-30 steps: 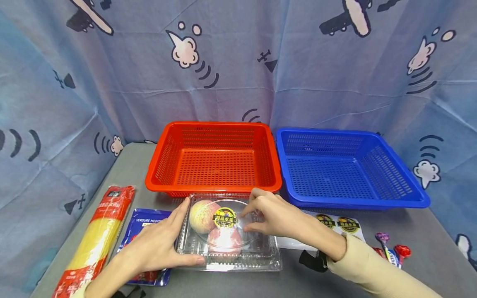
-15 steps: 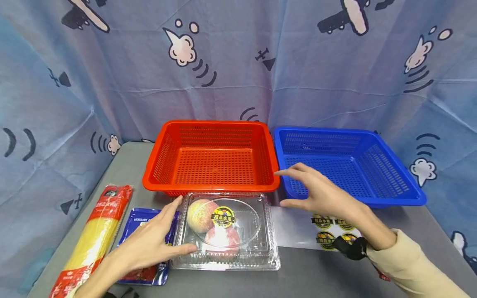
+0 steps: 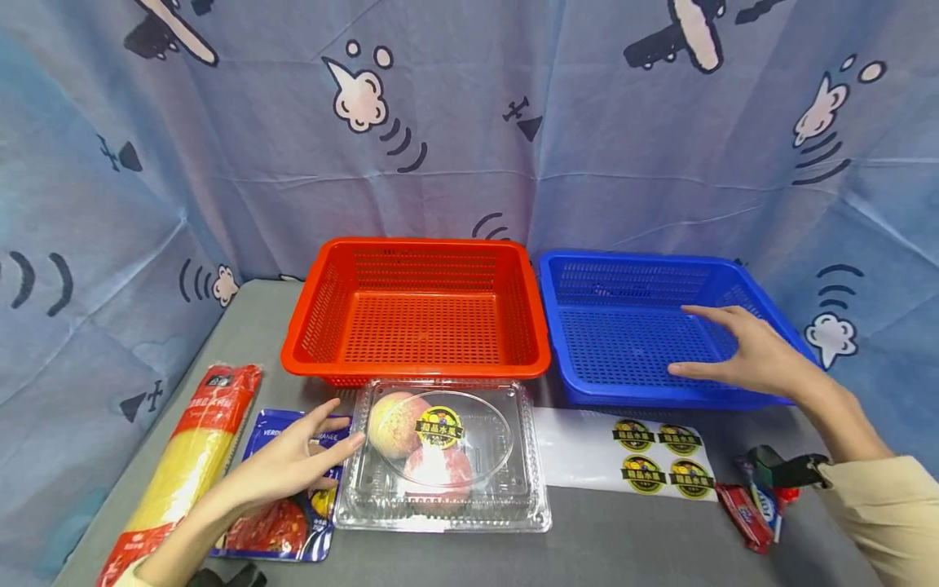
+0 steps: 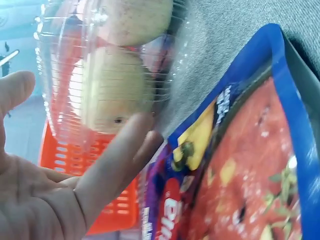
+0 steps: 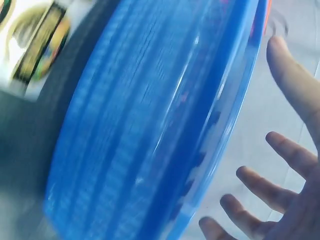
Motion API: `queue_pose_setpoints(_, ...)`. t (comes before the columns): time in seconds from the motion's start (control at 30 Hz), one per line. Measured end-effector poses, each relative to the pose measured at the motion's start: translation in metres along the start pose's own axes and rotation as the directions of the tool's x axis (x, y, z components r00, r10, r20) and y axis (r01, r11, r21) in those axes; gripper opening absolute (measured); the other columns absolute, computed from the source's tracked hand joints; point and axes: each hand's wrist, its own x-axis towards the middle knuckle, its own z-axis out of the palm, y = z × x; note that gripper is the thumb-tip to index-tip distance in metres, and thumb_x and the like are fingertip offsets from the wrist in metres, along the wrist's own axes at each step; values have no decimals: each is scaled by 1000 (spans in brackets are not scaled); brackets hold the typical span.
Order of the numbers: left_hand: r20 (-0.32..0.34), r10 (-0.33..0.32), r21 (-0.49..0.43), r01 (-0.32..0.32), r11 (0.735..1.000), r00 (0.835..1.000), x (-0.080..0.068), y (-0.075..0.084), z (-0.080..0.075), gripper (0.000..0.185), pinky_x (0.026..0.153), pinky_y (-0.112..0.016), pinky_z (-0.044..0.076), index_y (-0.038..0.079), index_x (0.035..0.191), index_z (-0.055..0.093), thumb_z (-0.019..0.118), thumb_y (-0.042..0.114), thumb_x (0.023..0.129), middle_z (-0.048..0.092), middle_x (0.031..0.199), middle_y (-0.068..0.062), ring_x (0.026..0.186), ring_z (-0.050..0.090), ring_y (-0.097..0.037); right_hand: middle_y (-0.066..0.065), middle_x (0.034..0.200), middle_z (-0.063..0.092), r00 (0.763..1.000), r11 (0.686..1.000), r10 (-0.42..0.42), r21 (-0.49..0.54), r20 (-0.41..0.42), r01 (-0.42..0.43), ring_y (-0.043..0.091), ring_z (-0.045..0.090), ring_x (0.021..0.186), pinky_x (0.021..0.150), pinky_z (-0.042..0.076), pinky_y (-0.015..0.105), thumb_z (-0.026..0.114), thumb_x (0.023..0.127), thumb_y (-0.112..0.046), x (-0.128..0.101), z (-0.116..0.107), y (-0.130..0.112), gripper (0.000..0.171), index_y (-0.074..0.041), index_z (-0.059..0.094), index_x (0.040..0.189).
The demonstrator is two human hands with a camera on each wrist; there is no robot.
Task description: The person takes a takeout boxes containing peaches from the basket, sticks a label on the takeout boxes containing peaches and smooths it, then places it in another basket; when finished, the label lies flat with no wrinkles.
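Note:
A clear plastic fruit box [image 3: 491,497] stands in front of the red basket. Inside lie two peaches [image 3: 396,424], and a round black-and-yellow sticker [image 3: 439,427] shows on its lid. Just left of the box, my left hand [image 3: 286,465] hovers over a blue food pouch [image 3: 267,530], fingers loosely bent and holding nothing. My right hand [image 3: 756,355] hangs above the blue basket [image 3: 631,395], thumb and fingers spread apart. The right wrist view shows those fingers [image 5: 267,187] beside the basket's rim, with nothing between them.
The red basket [image 3: 418,368] stands at the back, left of the blue one. A white sticker sheet [image 3: 579,448] lies right of the box. Several wrapped sweets [image 3: 744,518] lie at the right. A long red-and-yellow packet [image 3: 183,465] lies at the far left.
My right hand has left the box lid and moved right, over the blue basket. My left hand has come off the box's left side and drawn back slightly left.

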Motion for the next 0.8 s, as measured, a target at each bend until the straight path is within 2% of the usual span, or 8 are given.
queue_pose_setpoints(0.1, 41, -46, -65, 49, 997, 998, 3, -3, 1, 96, 82, -45, 64, -4, 162, 8, 64, 44, 100, 24, 162, -37, 122, 65, -41, 48, 153, 23, 996, 996, 84, -33, 33, -83, 71, 25, 135, 96, 31, 86, 83, 82, -50, -3, -8, 27, 106, 1, 30, 158)
queue_pose_setpoints(0.33, 85, -69, -133, 80, 988, 994, 5, -5, 5, 96, 78, -45, 65, -4, 161, 8, 64, 44, 100, 19, 160, -42, 108, 71, -31, 56, 148, 13, 973, 979, 203, -56, 113, -198, 75, 20, 131, 98, 29, 86, 72, 88, -56, -15, -15, 75, 115, 8, 8, 159)
queue_pose_setpoints(0.43, 104, -47, -162, 63, 985, 994, 6, -5, 6, 93, 76, -44, 65, -5, 160, 11, 64, 42, 100, 36, 153, -40, 100, 70, -27, 56, 149, 7, 960, 971, 240, -51, 143, -235, 75, 14, 133, 99, 26, 87, 71, 89, -59, -20, -13, 86, 120, 9, -1, 158)
queue_pose_setpoints(0.5, 115, -32, -185, 53, 981, 993, 6, -6, 7, 88, 76, -44, 65, -4, 158, 16, 65, 40, 100, 52, 142, -33, 94, 68, -24, 55, 150, 0, 950, 963, 268, -47, 161, -264, 75, 8, 134, 99, 24, 87, 69, 89, -61, -22, -11, 91, 124, 10, -7, 157)
queue_pose_setpoints(0.57, 120, -20, -199, 44, 979, 993, 7, -6, 8, 83, 74, -42, 65, -2, 155, 20, 65, 39, 100, 61, 132, -23, 89, 66, -21, 55, 150, -13, 936, 955, 295, -19, 192, -297, 76, 0, 135, 100, 21, 87, 66, 90, -64, -24, -10, 95, 128, 12, -14, 154)
queue_pose_setpoints(0.67, 106, -12, -204, 33, 978, 994, 6, -7, 10, 74, 66, -36, 64, -1, 149, 27, 65, 38, 100, 66, 126, -18, 84, 66, -19, 53, 147, -24, 921, 945, 314, 21, 229, -327, 75, -8, 135, 101, 18, 88, 64, 91, -65, -27, -10, 100, 130, 15, -20, 150)
queue_pose_setpoints(0.73, 85, -14, -205, 32, 978, 996, 5, -8, 13, 70, 59, -30, 61, 0, 146, 29, 65, 38, 99, 67, 122, -16, 77, 64, -17, 53, 146, -27, 919, 942, 313, 46, 240, -333, 75, -12, 136, 101, 16, 88, 62, 92, -65, -28, -9, 103, 130, 17, -21, 148)
queue_pose_setpoints(0.8, 74, -16, -220, 32, 975, 997, 4, -8, 16, 66, 53, -24, 56, 1, 142, 31, 66, 37, 99, 67, 110, -12, 68, 61, -14, 53, 146, -26, 920, 942, 312, 50, 237, -333, 74, -12, 136, 102, 15, 88, 62, 92, -64, -29, -9, 105, 130, 18, -21, 148)
